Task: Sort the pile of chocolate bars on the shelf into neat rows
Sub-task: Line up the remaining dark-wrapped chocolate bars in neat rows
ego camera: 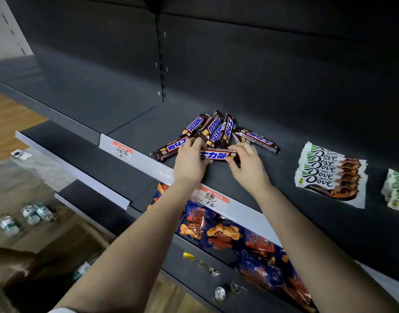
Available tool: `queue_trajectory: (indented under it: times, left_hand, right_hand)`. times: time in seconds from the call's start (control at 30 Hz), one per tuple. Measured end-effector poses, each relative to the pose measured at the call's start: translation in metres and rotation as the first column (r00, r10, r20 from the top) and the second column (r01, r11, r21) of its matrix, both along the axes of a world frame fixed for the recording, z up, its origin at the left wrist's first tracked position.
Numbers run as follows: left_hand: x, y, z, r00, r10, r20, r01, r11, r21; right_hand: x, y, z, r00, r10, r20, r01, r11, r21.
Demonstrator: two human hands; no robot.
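Observation:
A loose pile of brown Snickers bars (216,129) lies on the dark shelf (284,195), crossing one another at different angles. One Snickers bar (215,155) lies crosswise at the front of the pile. My left hand (189,161) pinches its left end and my right hand (248,163) pinches its right end. Another bar (169,149) juts out to the left, partly under my left hand. A further bar (257,137) points right, behind my right hand.
A neat overlapping row of white Dove bars (329,175) lies to the right, with a greenish stack (397,190) at the frame edge. Price labels (122,150) line the shelf front. Snack bags (228,233) fill the shelf below. Bottles (31,213) stand on the floor at left.

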State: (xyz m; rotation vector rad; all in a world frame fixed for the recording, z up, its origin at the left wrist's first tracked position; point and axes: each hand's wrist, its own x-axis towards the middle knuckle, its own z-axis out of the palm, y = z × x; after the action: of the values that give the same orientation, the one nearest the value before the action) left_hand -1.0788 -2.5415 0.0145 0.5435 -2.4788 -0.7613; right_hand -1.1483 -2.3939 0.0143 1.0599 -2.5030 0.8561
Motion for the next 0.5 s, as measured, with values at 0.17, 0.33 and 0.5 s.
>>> queue_trajectory:
  times: [0.17,0.33,0.5]
  left_hand:
    - [0.0013,-0.0011,0.0005,0.998,-0.058,-0.009,0.058,0.998,0.013]
    - [0.0030,0.0001,0.0032,0.994,-0.100,0.046,0.102,0.994,-0.044]
    - [-0.0009,-0.0019,0.0005,0.978,-0.140,0.152,0.151,0.987,-0.060]
  right_hand:
    - [-0.0027,0.0014,-0.0037,0.999,-0.039,-0.026,0.037,0.997,-0.060]
    - [0.0001,0.0002,-0.0022,1.000,-0.012,-0.027,0.012,1.000,0.010]
    - [0.0013,0.0004,-0.0014,1.000,0.002,0.029,-0.005,0.996,0.088]
